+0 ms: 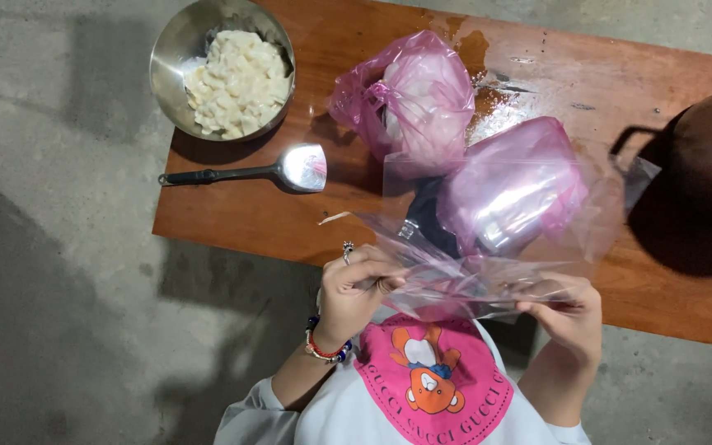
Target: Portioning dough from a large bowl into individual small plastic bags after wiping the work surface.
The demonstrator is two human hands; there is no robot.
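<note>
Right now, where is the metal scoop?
In the head view the scoop lies on the wooden table, left side, just below the bowl and left of the pink bag.

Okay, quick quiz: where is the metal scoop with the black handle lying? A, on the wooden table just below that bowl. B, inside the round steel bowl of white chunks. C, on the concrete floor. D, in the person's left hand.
A: the metal scoop with the black handle lies flat on the wooden table, just below the round steel bowl, held by neither hand.

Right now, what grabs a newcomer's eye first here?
The clear plastic bag stretched between the left hand and right hand at the wooden table's near edge. Behind it, two pink bags mid-table. Far left, a steel bowl of white chunks, with a metal scoop beside it.
</note>
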